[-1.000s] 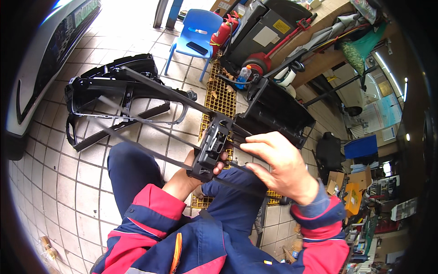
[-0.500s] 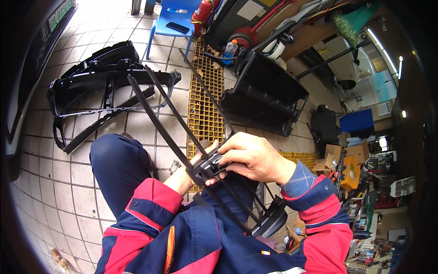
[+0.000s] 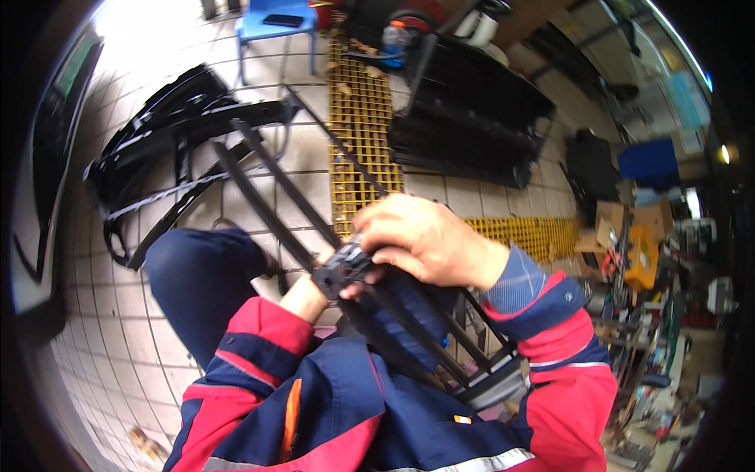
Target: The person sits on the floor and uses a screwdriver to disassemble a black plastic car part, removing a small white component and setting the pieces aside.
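A long black plastic frame with several slender bars (image 3: 259, 200) lies across my lap, slanting from the upper left to a broad black end piece (image 3: 491, 385) at the lower right. A small black bracket (image 3: 344, 269) crosses the bars near its middle. Under that bracket is my left hand (image 3: 311, 295), its fingers wrapped round from below and partly hidden. From the right, my right hand (image 3: 425, 240) bends its fingers and thumb onto the bracket's edge. What lies right under those fingertips is blurred.
Black car trim pieces (image 3: 181, 138) lie on the tiled floor at the left, near a car (image 3: 59, 157). A yellow floor grating (image 3: 358, 126) runs ahead, with a large black plastic panel (image 3: 472, 114) beside it. A blue chair (image 3: 275, 23) carries a phone. Boxes and tools crowd the right.
The view has shifted and blurred, so the chair sits higher in it. Both hands and the bracket are slightly higher in the picture; the right hand still holds the bracket's edge.
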The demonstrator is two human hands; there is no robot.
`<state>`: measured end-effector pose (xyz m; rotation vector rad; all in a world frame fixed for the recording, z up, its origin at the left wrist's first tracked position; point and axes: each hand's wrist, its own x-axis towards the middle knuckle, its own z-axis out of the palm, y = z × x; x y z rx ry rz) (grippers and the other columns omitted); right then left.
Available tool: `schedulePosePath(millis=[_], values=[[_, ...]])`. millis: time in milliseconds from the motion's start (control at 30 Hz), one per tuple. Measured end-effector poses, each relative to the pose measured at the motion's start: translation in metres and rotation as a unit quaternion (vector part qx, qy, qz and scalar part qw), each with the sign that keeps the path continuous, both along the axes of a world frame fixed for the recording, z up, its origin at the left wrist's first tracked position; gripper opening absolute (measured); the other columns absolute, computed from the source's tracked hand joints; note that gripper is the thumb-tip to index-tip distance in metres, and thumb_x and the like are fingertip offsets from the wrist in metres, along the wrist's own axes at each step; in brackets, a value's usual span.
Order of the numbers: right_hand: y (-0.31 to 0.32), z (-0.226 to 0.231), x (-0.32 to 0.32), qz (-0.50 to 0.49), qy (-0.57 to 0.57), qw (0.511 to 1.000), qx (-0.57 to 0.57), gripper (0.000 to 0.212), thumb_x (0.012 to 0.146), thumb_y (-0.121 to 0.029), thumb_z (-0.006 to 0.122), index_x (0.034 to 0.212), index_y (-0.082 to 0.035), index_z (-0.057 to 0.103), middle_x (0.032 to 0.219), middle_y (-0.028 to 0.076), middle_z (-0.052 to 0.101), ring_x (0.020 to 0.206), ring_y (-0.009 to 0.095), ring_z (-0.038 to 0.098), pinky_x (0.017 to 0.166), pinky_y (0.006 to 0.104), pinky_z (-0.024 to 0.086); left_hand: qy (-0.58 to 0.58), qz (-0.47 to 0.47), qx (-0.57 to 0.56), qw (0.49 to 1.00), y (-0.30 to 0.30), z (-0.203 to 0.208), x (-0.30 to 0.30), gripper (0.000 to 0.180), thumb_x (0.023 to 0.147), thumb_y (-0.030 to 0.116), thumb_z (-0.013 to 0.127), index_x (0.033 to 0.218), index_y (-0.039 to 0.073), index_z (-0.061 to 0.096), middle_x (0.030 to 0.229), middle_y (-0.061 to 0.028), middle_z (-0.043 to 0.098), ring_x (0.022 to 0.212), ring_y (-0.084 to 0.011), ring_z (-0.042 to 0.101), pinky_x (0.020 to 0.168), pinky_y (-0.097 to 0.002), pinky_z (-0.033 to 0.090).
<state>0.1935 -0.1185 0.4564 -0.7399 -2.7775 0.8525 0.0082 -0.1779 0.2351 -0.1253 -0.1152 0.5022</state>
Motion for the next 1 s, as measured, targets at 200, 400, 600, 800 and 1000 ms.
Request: schedulePosePath(millis=[200,400,600,800,1000], values=[[0.019,0.065,0.148,-0.313,0.179,0.932,0.049,0.044,0.097,-0.018,0.089,0.136,-0.005,0.074,0.126,0.009,0.076,0.107,0.018,0.075,0.091,0.0318,0.064,0.006,0.054,0.079,0.995,0.022,0.059,-0.045,0.039,0.119,0.036,0.056,0.138,0.003,0.064,0.099,-0.0197,0.071,0.059,-0.03,0.072,0.039,-0.034,0.054],[-0.013,-0.008,0.295,-0.539,0.181,0.821,-0.052,0.025,0.103,-0.013,0.082,0.126,-0.003,0.077,0.103,0.002,0.079,0.088,0.008,0.07,0.079,0.0276,0.06,0.153,0.19,0.16,0.956,0.003,0.13,-0.074,0.039,0.119,0.034,0.056,0.141,0.003,0.063,0.099,-0.0145,0.069,0.062,-0.0253,0.069,0.043,-0.0324,0.053],[-0.048,-0.218,0.278,-0.576,0.174,0.732,-0.32,0.021,0.103,-0.01,0.08,0.123,-0.002,0.078,0.098,0.003,0.078,0.086,0.009,0.071,0.075,0.0265,0.059,0.18,0.205,0.191,0.943,0.004,0.152,-0.066,0.04,0.119,0.033,0.055,0.145,0.004,0.062,0.098,-0.0094,0.067,0.065,-0.0206,0.065,0.048,-0.0308,0.052],[-0.107,-0.347,0.278,-0.554,0.282,0.739,-0.26,0.034,0.099,-0.023,0.083,0.123,0.0,0.077,0.106,0.015,0.082,0.103,0.029,0.079,0.092,0.0406,0.063,0.072,0.187,0.163,0.966,0.114,0.153,-0.048,0.036,0.121,0.026,0.05,0.139,-0.005,0.055,0.099,-0.0078,0.06,0.067,-0.02,0.067,0.052,-0.0311,0.059],[-0.182,-0.492,0.287,-0.446,-0.281,0.829,-0.186,0.032,0.098,-0.034,0.075,0.109,-0.006,0.086,0.11,0.023,0.082,0.108,0.043,0.078,0.095,0.0521,0.063,0.128,0.304,0.121,0.936,0.148,0.176,-0.139,0.048,0.118,0.021,0.057,0.149,-0.014,0.045,0.104,-0.0098,0.058,0.072,-0.0178,0.066,0.059,-0.0272,0.062]])
